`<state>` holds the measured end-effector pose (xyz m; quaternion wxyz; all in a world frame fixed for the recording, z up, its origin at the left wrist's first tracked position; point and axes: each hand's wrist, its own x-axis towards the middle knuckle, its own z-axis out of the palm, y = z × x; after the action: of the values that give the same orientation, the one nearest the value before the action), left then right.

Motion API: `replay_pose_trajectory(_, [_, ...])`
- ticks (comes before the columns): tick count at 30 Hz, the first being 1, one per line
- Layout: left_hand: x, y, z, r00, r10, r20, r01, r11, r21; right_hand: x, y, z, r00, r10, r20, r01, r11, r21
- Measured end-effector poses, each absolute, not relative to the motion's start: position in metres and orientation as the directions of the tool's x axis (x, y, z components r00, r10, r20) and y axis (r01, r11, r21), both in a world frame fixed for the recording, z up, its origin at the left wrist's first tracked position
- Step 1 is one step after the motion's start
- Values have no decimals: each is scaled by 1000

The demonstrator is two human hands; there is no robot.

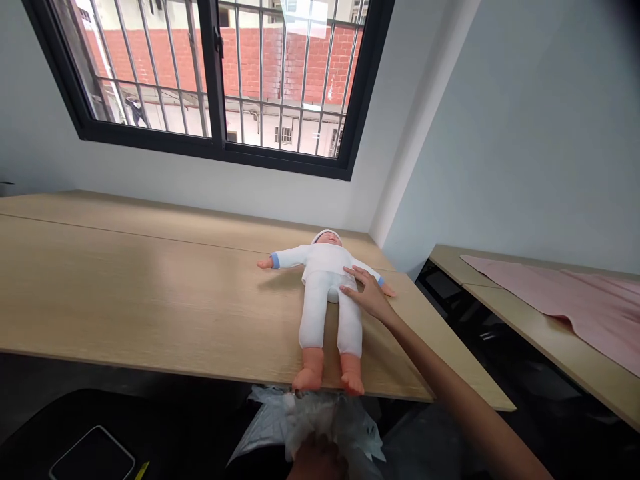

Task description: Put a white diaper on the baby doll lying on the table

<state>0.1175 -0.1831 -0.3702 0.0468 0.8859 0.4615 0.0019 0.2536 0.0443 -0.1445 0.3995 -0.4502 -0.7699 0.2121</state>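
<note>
A baby doll (324, 260) in a white top, white trousers and a white cap lies on its back on the wooden table (165, 293). Its arms are spread and its bare feet reach the table's front edge. My right hand (367, 293) rests on the doll's hip and upper thigh, fingers stretched out and apart, not gripping. Below the table edge, at the bottom of the view, my left hand (320, 459) is in shadow with its fingers curled at a crumpled clear plastic bag (333, 417). Part of that hand is cut off by the frame.
At the right, a second table (493, 297) carries a pink cloth (560, 293), with a dark gap between the tables. Bottom left, a phone-like dark device (93, 457) and a small yellow item (142, 471) lie on a black surface. A barred window (220, 73) is behind.
</note>
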Motion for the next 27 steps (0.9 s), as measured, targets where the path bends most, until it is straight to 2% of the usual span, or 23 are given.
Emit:
replay_pose_trajectory(3, [116,-183,-378,584,810,43,807,-586,75,245,48,-142,-311,780,543,534,616,-579])
replay_pose_trajectory(7, [115,-179,-388,617,777,123,779,-625,40,240,54,-143,-290,719,632,546,666,-508])
replay_pose_trajectory(11, [116,-176,-383,634,767,98,770,-638,10,241,54,-147,-335,684,648,582,691,-429])
replay_pose_trajectory(15, [119,-179,-370,608,794,-1,794,-608,20,238,54,-143,-339,663,668,598,700,-391])
replay_pose_trajectory(18, [121,-181,-362,572,819,-48,820,-571,38,232,55,-139,-385,626,678,634,713,-299])
replay_pose_trajectory(24, [121,-178,-366,596,802,-38,803,-594,45,226,56,-141,-481,562,673,663,736,-140])
replay_pose_trajectory(27, [120,-177,-376,600,799,42,792,-600,114,227,55,-145,-528,497,689,682,731,-5])
